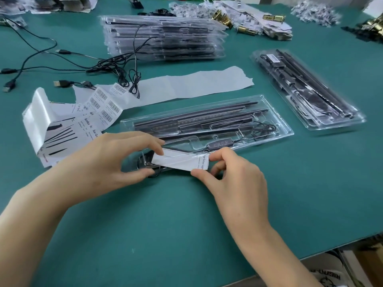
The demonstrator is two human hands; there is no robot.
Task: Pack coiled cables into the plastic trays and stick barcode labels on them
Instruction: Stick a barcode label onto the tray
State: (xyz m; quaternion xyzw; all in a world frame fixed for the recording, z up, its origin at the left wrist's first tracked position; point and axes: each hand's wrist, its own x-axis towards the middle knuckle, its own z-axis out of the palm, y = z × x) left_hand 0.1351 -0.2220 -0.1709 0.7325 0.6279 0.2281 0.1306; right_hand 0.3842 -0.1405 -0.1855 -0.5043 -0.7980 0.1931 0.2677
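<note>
1. Label (180, 161) is lying over the near edge of the plastic tray (277, 114), as I'm seeing it
2. Left hand (116, 160) is pinching its left end
3. Right hand (230, 179) is pinching its right end

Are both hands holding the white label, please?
Yes, the left hand pinches one end of the white label and the right hand pinches the other.
</note>
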